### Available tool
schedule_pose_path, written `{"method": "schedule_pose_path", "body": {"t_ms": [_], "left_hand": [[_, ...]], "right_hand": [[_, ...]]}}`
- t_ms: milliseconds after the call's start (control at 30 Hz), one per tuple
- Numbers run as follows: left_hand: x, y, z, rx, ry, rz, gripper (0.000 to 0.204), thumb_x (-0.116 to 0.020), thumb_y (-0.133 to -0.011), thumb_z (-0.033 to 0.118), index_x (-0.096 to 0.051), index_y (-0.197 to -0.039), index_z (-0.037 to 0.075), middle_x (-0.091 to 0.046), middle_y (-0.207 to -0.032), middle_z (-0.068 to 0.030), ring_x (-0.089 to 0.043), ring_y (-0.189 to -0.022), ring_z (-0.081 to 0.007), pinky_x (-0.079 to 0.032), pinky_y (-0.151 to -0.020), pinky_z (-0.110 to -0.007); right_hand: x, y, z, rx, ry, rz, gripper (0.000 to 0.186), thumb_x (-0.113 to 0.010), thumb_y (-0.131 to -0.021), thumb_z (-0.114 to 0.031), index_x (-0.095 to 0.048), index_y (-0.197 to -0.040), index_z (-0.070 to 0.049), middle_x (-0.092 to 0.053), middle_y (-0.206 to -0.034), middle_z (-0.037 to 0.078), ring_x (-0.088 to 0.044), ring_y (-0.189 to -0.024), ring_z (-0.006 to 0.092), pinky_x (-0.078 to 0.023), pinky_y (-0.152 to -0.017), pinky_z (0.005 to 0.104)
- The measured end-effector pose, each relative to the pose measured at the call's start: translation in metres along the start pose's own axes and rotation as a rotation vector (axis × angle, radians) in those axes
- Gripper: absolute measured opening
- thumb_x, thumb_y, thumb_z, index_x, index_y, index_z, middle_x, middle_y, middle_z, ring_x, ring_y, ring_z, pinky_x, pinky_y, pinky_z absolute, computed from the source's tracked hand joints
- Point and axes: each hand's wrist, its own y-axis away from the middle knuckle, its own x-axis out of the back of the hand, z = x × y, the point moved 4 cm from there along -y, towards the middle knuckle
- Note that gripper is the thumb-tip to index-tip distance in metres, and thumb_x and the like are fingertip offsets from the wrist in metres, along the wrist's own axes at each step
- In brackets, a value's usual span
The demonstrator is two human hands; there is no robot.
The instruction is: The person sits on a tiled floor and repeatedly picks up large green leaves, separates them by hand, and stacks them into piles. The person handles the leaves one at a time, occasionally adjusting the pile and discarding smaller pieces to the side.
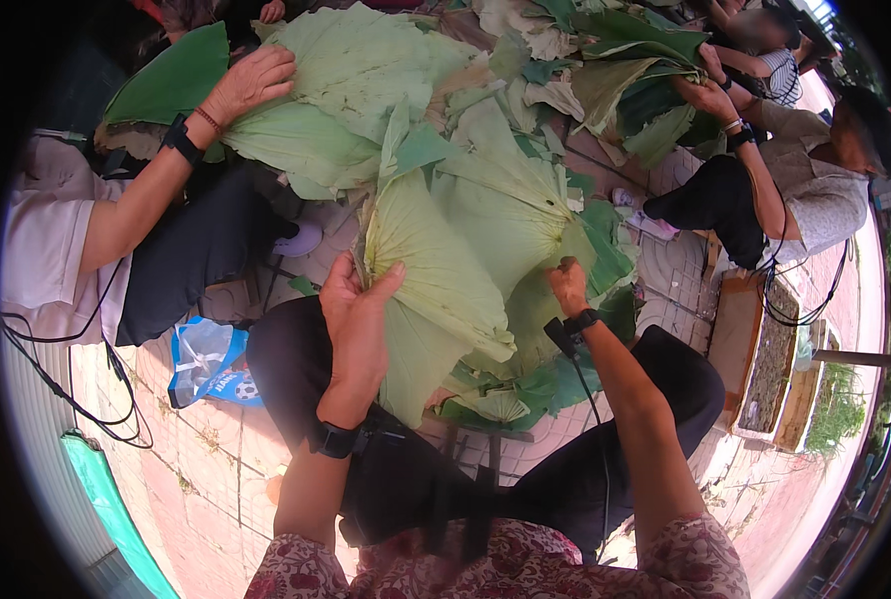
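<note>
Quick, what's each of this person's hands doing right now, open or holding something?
Left hand: closed, holding a pale green leaf.
Right hand: curled closed; whether it pinches a leaf cannot be told.

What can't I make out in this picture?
Head view:
Some fingertips of the left hand: behind the pale yellow-green, fan-shaped leaf.
What the right hand pinches, if anything: its curled fingers hide it.
Pink paving beneath the heaped green leaves: covered by them.
Co-worker at top: cut off by upper edge.
</note>
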Motion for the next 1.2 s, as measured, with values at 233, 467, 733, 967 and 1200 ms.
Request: {"method": "schedule_pose_path", "body": {"t_ms": [233,467,733,967,1200], "left_hand": [[-0.017,-0.008,-0.005,0.150,-0.087,-0.016,0.031,-0.069,-0.087,-0.005,-0.058,-0.117,-0.003,-0.069,-0.108,-0.0068,-0.063,-0.095,-0.0105,-0.048,-0.088,-0.026],[-0.011,-0.006,-0.001,0.185,-0.118,-0.007,0.033,-0.069,-0.087,-0.004,-0.057,-0.118,-0.003,-0.068,-0.111,-0.0075,-0.062,-0.098,-0.0105,-0.048,-0.089,-0.027],[-0.019,-0.004,0.007,0.162,-0.020,-0.056,0.032,-0.067,-0.087,-0.004,-0.056,-0.118,-0.004,-0.068,-0.111,-0.0086,-0.063,-0.098,-0.0118,-0.049,-0.088,-0.028],[-0.025,0.003,-0.011,0.091,0.027,-0.114,0.036,-0.068,-0.086,-0.004,-0.055,-0.119,-0.005,-0.068,-0.110,-0.0107,-0.064,-0.096,-0.0134,-0.051,-0.084,-0.029],[-0.063,0.010,-0.052,-0.004,-0.162,-0.242,0.037,-0.071,-0.081,-0.003,-0.058,-0.116,-0.004,-0.069,-0.106,-0.0109,-0.065,-0.093,-0.0148,-0.051,-0.083,-0.029]], "right_hand": [[-0.029,-0.074,0.030,-0.152,-0.239,0.176,0.062,-0.081,-0.077,-0.042,-0.059,-0.103,0.011,-0.068,-0.092,0.023,-0.066,-0.087,0.0329,-0.051,-0.080,0.0410],[-0.030,-0.109,-0.023,-0.290,-0.698,0.203,0.057,-0.081,-0.079,-0.043,-0.068,-0.095,0.010,-0.070,-0.089,0.015,-0.062,-0.079,0.0210,-0.050,-0.076,0.0358],[0.008,-0.117,-0.029,-0.089,-0.519,0.290,0.044,-0.082,-0.080,-0.035,-0.069,-0.083,0.007,-0.064,-0.072,0.007,-0.054,-0.068,0.0161,-0.046,-0.066,0.0354],[0.119,-0.028,-0.140,0.223,-0.310,0.117,0.038,-0.079,-0.086,-0.030,-0.063,-0.073,0.002,-0.050,-0.063,-0.003,-0.038,-0.060,0.0073,-0.032,-0.051,0.0290],[0.180,0.141,-0.240,0.680,0.276,-0.099,0.024,-0.072,-0.087,-0.030,-0.068,-0.088,-0.006,-0.065,-0.067,0.016,-0.065,-0.064,0.0361,-0.049,-0.057,0.0453]]}}
